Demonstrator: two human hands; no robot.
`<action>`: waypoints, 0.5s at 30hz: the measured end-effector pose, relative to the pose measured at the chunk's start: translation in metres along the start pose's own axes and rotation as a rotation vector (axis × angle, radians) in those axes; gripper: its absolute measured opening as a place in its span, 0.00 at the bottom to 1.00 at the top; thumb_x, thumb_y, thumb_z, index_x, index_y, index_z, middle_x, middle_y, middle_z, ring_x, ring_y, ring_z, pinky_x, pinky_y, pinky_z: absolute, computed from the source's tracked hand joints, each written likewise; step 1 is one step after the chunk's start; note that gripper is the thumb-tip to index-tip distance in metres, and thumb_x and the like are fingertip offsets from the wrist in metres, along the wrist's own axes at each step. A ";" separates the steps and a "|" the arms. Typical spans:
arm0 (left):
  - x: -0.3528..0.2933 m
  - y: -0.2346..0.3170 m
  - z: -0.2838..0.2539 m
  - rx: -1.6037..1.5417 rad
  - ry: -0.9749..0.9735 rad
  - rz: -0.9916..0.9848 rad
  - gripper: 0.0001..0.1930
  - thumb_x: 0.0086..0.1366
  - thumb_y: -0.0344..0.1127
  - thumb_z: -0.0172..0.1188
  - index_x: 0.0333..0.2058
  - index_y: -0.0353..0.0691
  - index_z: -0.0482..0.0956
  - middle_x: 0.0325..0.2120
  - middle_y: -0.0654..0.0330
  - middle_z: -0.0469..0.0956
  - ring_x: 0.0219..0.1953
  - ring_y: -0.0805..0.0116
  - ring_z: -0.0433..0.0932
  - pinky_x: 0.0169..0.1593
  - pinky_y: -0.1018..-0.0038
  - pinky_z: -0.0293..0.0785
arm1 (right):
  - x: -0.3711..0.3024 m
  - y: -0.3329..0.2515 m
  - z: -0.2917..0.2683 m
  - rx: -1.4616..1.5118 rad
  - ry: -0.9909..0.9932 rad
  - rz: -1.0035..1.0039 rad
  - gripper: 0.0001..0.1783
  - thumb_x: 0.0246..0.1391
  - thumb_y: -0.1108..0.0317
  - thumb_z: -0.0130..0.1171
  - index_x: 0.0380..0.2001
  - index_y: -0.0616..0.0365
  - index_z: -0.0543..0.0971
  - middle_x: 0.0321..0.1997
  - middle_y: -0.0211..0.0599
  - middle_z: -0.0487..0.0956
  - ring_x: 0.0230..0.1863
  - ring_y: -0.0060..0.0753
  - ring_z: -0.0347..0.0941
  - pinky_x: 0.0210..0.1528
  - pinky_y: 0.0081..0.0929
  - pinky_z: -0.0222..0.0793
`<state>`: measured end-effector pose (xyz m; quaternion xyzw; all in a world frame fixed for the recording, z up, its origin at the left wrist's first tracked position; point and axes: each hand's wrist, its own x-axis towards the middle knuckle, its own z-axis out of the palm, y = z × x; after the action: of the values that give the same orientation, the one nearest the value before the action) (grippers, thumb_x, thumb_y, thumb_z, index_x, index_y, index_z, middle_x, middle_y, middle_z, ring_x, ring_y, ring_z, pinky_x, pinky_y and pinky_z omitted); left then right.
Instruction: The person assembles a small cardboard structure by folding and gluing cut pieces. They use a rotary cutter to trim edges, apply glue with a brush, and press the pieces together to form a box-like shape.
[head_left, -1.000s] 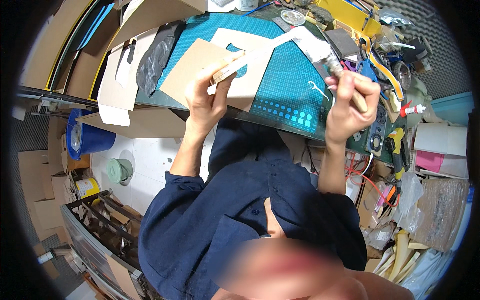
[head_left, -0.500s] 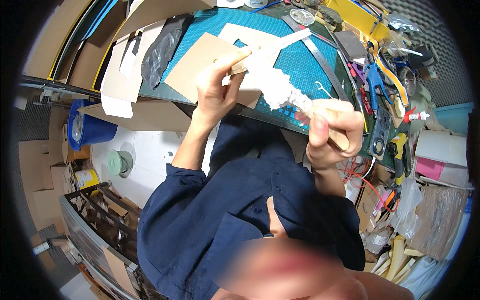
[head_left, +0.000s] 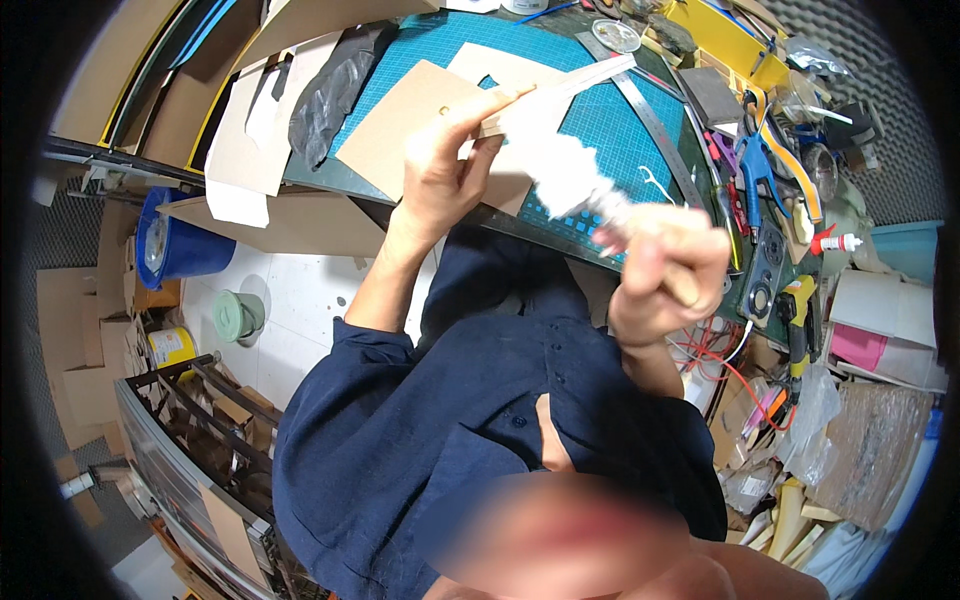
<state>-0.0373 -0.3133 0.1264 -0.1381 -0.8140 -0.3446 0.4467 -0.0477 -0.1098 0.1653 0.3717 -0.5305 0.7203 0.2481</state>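
My left hand [head_left: 445, 165] is raised over the near edge of the bench. Its thumb and fingers pinch a pale, flat piece [head_left: 590, 78] whose straight edge runs up to the right; glare washes out much of its surface. My right hand [head_left: 668, 265], smeared by motion, is closed round a wooden-handled tool [head_left: 682, 286]. The tool's white, shaggy head [head_left: 572, 175] points up and left and lies against or just over the pale piece; I cannot tell whether they touch. Below them are a tan board [head_left: 400, 125] and a paler sheet with a cut-out [head_left: 500, 65].
A green cutting mat [head_left: 440, 40] covers the bench, with a metal ruler [head_left: 645, 125] on it. Crumpled dark plastic [head_left: 335, 100] lies at left. A blue glue gun [head_left: 755, 165] and other tools crowd the right side. A blue bucket [head_left: 195, 245] stands on the floor.
My right hand has shifted slightly and is now blurred, with the tool's shaggy head still by the pale piece. My left hand keeps its pinch. The whole view has shifted a little.
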 end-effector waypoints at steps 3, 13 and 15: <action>0.005 0.001 0.004 -0.057 0.097 0.041 0.27 0.50 0.13 0.61 0.51 0.38 0.77 0.37 0.55 0.82 0.26 0.70 0.77 0.30 0.77 0.75 | 0.007 0.001 -0.009 -0.018 -0.050 -0.050 0.10 0.54 0.77 0.63 0.37 0.67 0.72 0.30 0.45 0.79 0.27 0.33 0.79 0.29 0.22 0.76; 0.005 -0.004 -0.002 -0.110 0.071 0.044 0.26 0.52 0.15 0.61 0.52 0.38 0.76 0.45 0.54 0.82 0.37 0.68 0.82 0.33 0.79 0.77 | 0.005 0.000 -0.008 -0.065 -0.167 -0.039 0.12 0.53 0.76 0.65 0.36 0.64 0.71 0.32 0.47 0.80 0.30 0.35 0.80 0.31 0.25 0.77; 0.006 -0.008 0.002 -0.137 0.111 0.073 0.24 0.55 0.16 0.61 0.51 0.38 0.76 0.46 0.53 0.82 0.38 0.69 0.82 0.34 0.79 0.77 | -0.001 -0.006 0.001 0.059 -0.139 0.021 0.13 0.53 0.75 0.66 0.38 0.64 0.72 0.32 0.48 0.80 0.31 0.36 0.80 0.31 0.26 0.78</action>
<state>-0.0466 -0.3184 0.1273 -0.1788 -0.7570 -0.3900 0.4929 -0.0420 -0.1089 0.1681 0.4224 -0.5289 0.7105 0.1923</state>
